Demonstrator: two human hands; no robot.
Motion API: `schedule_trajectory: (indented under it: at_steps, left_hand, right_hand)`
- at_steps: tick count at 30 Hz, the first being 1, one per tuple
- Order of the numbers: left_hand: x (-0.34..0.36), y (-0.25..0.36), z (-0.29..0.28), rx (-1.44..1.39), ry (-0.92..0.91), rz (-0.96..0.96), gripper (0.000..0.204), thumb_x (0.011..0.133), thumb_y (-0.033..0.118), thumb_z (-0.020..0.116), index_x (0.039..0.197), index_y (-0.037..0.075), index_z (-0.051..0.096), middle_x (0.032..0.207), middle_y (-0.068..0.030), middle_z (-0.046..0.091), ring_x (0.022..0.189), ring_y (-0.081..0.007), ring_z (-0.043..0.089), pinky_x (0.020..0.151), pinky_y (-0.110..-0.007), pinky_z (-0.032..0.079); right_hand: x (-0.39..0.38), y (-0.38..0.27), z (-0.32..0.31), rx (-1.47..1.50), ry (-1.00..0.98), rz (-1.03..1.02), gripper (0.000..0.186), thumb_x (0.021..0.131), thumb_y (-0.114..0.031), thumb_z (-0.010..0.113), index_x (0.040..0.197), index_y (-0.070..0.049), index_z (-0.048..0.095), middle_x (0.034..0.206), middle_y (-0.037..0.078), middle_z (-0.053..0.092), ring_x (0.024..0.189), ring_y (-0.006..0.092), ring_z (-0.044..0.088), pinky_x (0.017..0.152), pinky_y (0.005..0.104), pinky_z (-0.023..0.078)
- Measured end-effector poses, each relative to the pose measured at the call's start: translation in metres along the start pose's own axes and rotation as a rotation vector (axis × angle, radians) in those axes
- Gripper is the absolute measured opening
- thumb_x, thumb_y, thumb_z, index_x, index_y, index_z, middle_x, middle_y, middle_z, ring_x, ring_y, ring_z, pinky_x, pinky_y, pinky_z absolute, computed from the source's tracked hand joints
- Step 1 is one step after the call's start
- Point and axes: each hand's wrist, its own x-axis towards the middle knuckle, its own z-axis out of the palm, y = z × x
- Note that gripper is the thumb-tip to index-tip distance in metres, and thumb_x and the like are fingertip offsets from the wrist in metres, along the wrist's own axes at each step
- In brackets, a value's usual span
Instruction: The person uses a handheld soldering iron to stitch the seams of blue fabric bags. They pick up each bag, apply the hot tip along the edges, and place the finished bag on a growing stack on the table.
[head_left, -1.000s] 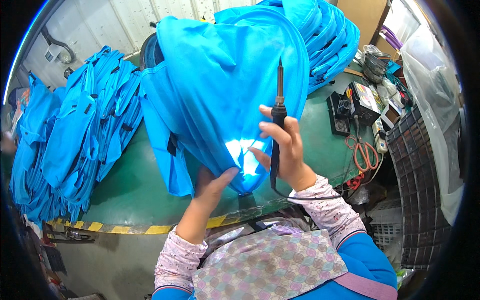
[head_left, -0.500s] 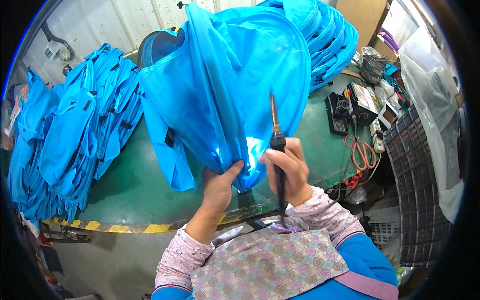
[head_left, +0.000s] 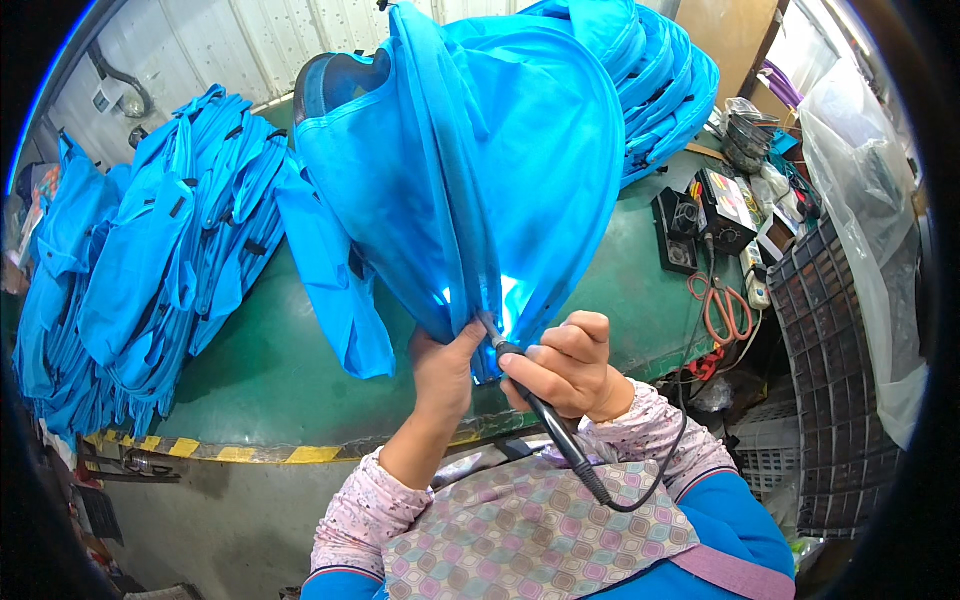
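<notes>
My left hand (head_left: 445, 370) pinches the lower folded edge of a large blue fabric piece (head_left: 540, 150) with curved hoop edges and a dark mesh panel at its upper left. My right hand (head_left: 565, 370) is closed on a black-handled soldering iron (head_left: 560, 437), whose metal tip points up and left into the fold beside my left thumb. Whether the tip touches the cloth I cannot tell exactly. A bright white-blue glow lights the fabric just above both hands. The iron's black cord loops down beside my right sleeve.
Piles of blue fabric pieces (head_left: 140, 280) lie left and back right on the green table (head_left: 240, 385). At right sit a black control box (head_left: 725, 210), orange-handled scissors (head_left: 725, 315), a power strip (head_left: 755, 280), clutter, a plastic sheet (head_left: 865, 200) and a black grid panel (head_left: 815, 380).
The iron has swung from upright down into the fold, tip now by my left thumb. My right hand has lowered and turned; the hoop fabric has folded and risen at the top left.
</notes>
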Motion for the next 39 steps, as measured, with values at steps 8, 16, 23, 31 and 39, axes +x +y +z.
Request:
schedule_trajectory:
  at_steps: [8, 16, 23, 31, 39]
  left_hand:
    - [-0.005, 0.003, 0.003, 0.056, -0.005, 0.067, 0.026, 0.087, 0.007, 0.074, 0.112, 0.0, 0.066, 0.106, -0.0075, 0.071, 0.093, -0.0157, 0.066, 0.085, -0.03, 0.051]
    - [-0.005, 0.097, -0.027, 1.318, -0.636, -0.35, 0.042, 0.088, 0.037, 0.076, 0.103, -0.002, 0.07, 0.097, -0.0135, 0.074, 0.095, -0.0191, 0.07, 0.083, -0.033, 0.053]
    - [0.095, 0.2, 0.037, 0.924, -0.03, 0.728, 0.084, 0.084, 0.051, 0.073, 0.135, -0.01, 0.046, 0.13, -0.0248, 0.055, 0.121, -0.0309, 0.058, 0.093, -0.039, 0.053]
    - [0.131, 0.26, 0.07, 0.682, -0.393, 0.467, 0.035, 0.084, 0.011, 0.06, 0.114, -0.007, 0.063, 0.096, -0.0074, 0.067, 0.079, -0.0116, 0.063, 0.073, -0.026, 0.054]
    - [0.095, 0.416, 0.024, 1.47, -0.505, 0.907, 0.028, 0.086, 0.006, 0.048, 0.11, 0.005, 0.062, 0.092, 0.0026, 0.057, 0.088, -0.0076, 0.052, 0.083, -0.024, 0.041]
  right_hand:
    - [0.028, 0.015, -0.021, 0.375, 0.024, 0.393, 0.023, 0.084, -0.015, 0.074, 0.105, -0.008, 0.067, 0.074, 0.004, 0.06, 0.067, 0.023, 0.053, 0.067, 0.0344, 0.04]
    - [0.025, 0.09, 0.004, -0.17, 0.269, 0.494, 0.046, 0.086, -0.001, 0.069, 0.127, -0.002, 0.051, 0.128, 0.021, 0.057, 0.116, 0.0378, 0.053, 0.102, 0.0455, 0.041]
    - [0.044, 0.083, 0.015, -0.131, 0.28, 0.338, 0.044, 0.09, -0.005, 0.063, 0.129, -0.002, 0.042, 0.131, 0.025, 0.052, 0.12, 0.0364, 0.053, 0.103, 0.0461, 0.043]
    - [0.047, 0.089, -0.014, 0.021, 0.486, 0.464, 0.072, 0.081, -0.011, 0.079, 0.139, -0.003, 0.038, 0.138, 0.02, 0.049, 0.118, 0.0296, 0.054, 0.091, 0.0372, 0.05]
    - [0.126, 0.094, -0.04, -0.003, 0.376, -0.019, 0.077, 0.08, -0.017, 0.083, 0.138, -0.007, 0.033, 0.14, 0.028, 0.048, 0.126, 0.0397, 0.051, 0.108, 0.0516, 0.038]
